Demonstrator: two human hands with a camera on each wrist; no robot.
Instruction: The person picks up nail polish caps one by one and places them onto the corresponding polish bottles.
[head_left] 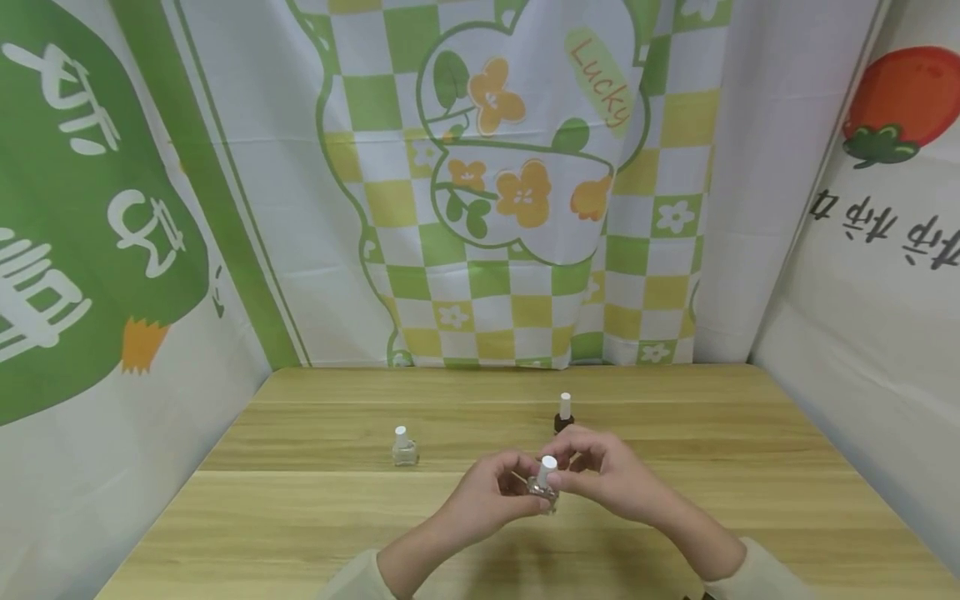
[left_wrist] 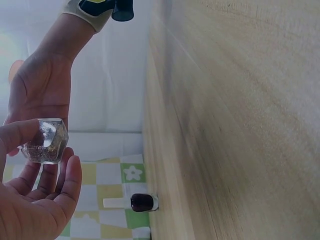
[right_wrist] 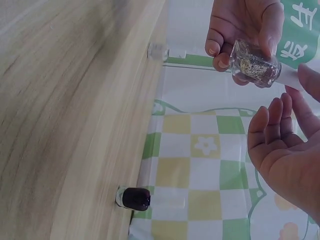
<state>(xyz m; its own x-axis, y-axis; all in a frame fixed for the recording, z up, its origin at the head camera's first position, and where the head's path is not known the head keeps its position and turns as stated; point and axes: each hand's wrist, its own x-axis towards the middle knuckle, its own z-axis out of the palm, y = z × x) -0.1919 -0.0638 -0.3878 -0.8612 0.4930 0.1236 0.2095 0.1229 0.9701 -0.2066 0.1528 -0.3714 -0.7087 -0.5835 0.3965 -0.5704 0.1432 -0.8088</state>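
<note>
A clear glass nail polish bottle (right_wrist: 255, 65) with glittery flakes inside is held above the table, its white cap (head_left: 548, 468) pointing up. My left hand (head_left: 487, 496) grips the glass body between thumb and fingers. With thumb and fingertips my right hand (head_left: 611, 479) pinches the white cap. Behind the right hand stands a dark nail polish bottle (left_wrist: 142, 202) with a white cap, its lower part hidden by that hand in the head view. Farther left, a clear nail polish bottle (head_left: 405, 453) with a white cap stands upright.
The wooden table (head_left: 300, 517) runs back to a curtain (head_left: 465, 292) with green and yellow checks. Printed cloth hangs along the left side (head_left: 225, 333) and the right side (head_left: 840, 333).
</note>
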